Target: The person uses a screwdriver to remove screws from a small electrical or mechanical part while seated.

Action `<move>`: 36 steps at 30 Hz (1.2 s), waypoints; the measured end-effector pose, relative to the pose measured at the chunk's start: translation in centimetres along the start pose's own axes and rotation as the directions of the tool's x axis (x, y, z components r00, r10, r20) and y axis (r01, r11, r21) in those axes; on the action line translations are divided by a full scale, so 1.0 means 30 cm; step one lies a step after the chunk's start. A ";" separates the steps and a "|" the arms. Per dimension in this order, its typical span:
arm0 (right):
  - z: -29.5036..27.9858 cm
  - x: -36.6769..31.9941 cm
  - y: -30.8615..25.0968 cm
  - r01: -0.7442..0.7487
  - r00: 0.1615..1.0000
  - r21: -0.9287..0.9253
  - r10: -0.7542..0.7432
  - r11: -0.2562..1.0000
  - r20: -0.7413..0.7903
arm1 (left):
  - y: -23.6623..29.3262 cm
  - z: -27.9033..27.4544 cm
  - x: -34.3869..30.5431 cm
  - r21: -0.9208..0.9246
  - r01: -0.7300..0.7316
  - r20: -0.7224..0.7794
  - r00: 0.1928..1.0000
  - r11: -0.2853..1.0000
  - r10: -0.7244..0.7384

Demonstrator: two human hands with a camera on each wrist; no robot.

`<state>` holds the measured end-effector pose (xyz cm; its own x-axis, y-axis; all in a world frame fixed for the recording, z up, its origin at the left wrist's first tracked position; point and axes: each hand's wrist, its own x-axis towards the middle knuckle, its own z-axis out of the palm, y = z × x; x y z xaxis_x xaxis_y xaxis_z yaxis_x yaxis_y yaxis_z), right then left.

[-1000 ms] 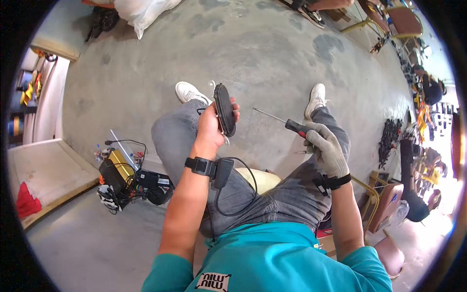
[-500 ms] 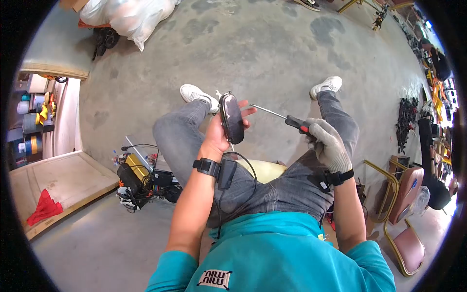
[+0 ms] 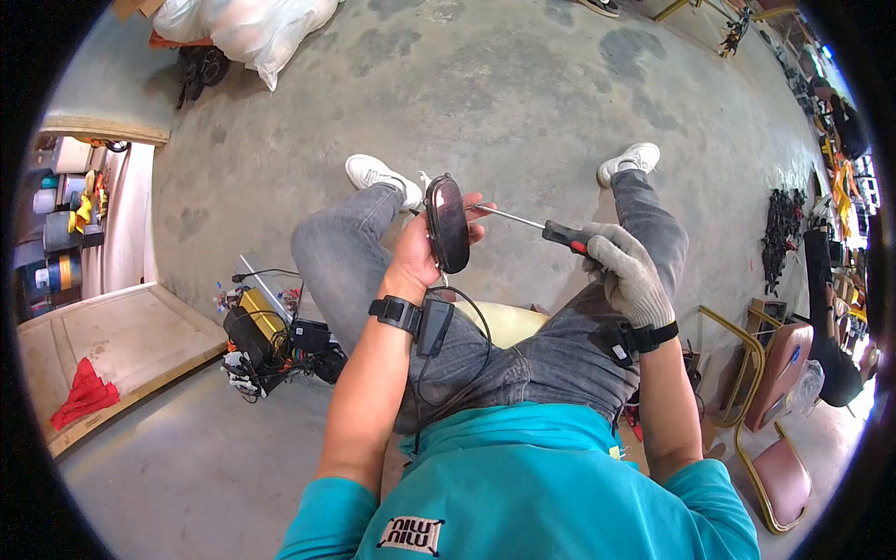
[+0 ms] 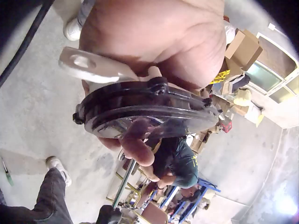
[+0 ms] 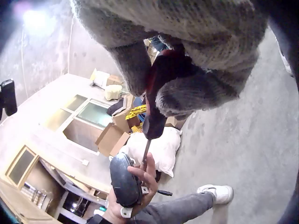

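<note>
My bare left hand grips an oval black housing with a glossy dark face. White mounting tabs stick out from its back, beside the palm in the left wrist view. My right hand, in a knitted grey glove, holds a screwdriver by its black and red handle. The metal shaft points at the left hand, its tip right at the fingers beside the housing. In the right wrist view the glove covers much of the handle.
On the left floor lie a pile of cables and electronic parts and a wooden panel with a red cloth. White sacks stand at the back left. A chair is at the right.
The oval housing has turned so its glossy face shows more to the head view. The screwdriver has come leftward, its tip now at the left fingers. The head view has also shifted.
</note>
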<state>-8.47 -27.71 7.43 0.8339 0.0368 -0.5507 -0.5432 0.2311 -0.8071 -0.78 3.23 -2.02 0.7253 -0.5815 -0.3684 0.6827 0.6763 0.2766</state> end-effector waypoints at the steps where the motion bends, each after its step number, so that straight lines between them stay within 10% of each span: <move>1: 0.001 0.002 0.000 0.000 1.000 0.000 0.000 1.000 0.001 | 0.000 -0.003 0.000 -0.004 -0.003 0.005 1.000 1.000 0.003; 36: 0.076 -0.021 -0.048 0.081 0.989 -0.279 -0.111 0.957 -0.094 | -0.006 0.012 0.006 0.180 -0.061 -0.139 0.987 0.982 0.087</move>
<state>-8.00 -25.84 9.41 0.8764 -0.0804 -0.4749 -0.4792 -0.0475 -0.8764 -0.74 2.85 -1.81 0.7624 -0.4523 -0.4627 0.6420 0.6183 0.4535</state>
